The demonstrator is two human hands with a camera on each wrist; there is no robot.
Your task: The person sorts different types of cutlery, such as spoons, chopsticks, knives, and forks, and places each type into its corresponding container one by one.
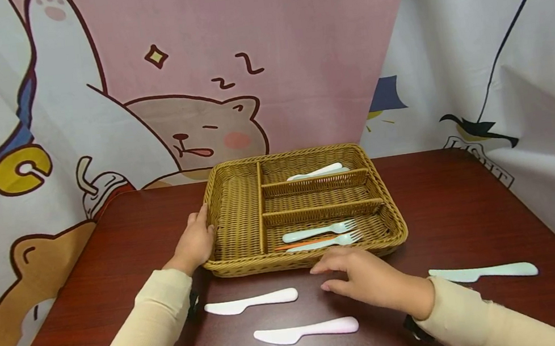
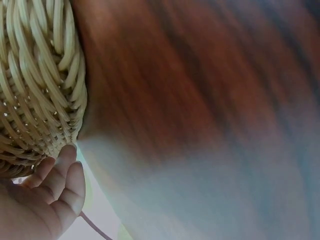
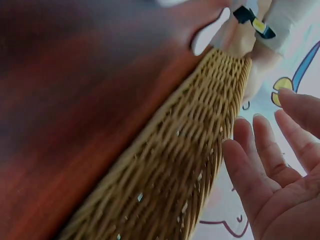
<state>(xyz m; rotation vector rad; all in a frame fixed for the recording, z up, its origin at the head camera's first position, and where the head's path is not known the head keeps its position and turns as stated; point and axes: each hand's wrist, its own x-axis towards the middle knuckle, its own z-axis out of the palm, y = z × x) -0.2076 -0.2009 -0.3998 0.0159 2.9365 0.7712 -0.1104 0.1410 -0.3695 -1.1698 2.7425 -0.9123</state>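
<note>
A brown wicker cutlery basket (image 1: 263, 237) with dividers stands on the table. My left hand (image 1: 194, 242) holds its left side at the rim, thumb by the edge. In the left wrist view the loosely bent fingers (image 2: 72, 187) lie along the outer wall. My right hand (image 1: 361, 277) is empty, fingers apart, just in front of the basket's front rim. Two pale green forks (image 1: 315, 232) and an orange utensil (image 1: 296, 245) lie in the front compartment. White and pale utensils (image 1: 315, 172) lie in the back one.
On the table in front of the basket lie a white knife (image 1: 251, 301) and a white knife with a pinkish handle (image 1: 306, 331). A pale green knife (image 1: 484, 273) lies at the right beside my right forearm. A printed cartoon curtain (image 1: 306, 67) hangs behind the table.
</note>
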